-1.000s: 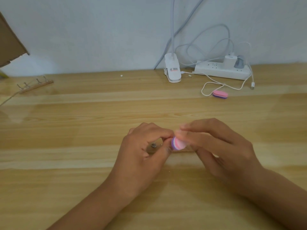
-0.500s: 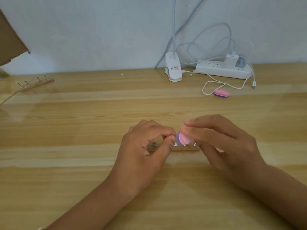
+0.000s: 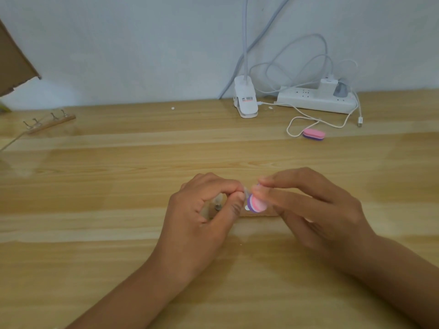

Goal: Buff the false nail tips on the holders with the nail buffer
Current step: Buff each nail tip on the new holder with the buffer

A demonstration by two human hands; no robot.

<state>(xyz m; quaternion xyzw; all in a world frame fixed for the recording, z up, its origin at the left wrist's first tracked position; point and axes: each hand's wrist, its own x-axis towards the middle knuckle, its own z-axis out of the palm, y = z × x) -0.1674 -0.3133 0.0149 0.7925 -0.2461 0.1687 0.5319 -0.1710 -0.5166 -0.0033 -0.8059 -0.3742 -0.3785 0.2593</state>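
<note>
The small oval nail buffer (image 3: 255, 204), with pink, white and purple layers, sits low at mid-tabletop, pinched between the thumb and fingers of the right hand (image 3: 316, 210). Its purple edge lies against a small clear false nail tip (image 3: 246, 192), which is blurred. The left hand (image 3: 202, 222) has its thumb and forefinger curled together on that tip, and its other fingers are folded under. The two hands nearly touch at the buffer.

Beneath them lies a narrow light wooden holder strip (image 3: 263, 213), mostly hidden, with a small metal peg (image 3: 217, 207) showing under the left hand's fingers.

All this rests on a glossy pale wooden tabletop (image 3: 118, 186). Farther back on the right lies a second pink and purple buffer block (image 3: 313, 134), just beside a loop of white cable (image 3: 294, 122). Behind it a white power strip (image 3: 308, 103) holds plugs, and a white lamp clip (image 3: 245, 100) stands near the wall. At far left lies another wooden strip with metal pegs (image 3: 51, 121), below a brown cardboard edge (image 3: 14, 65).
</note>
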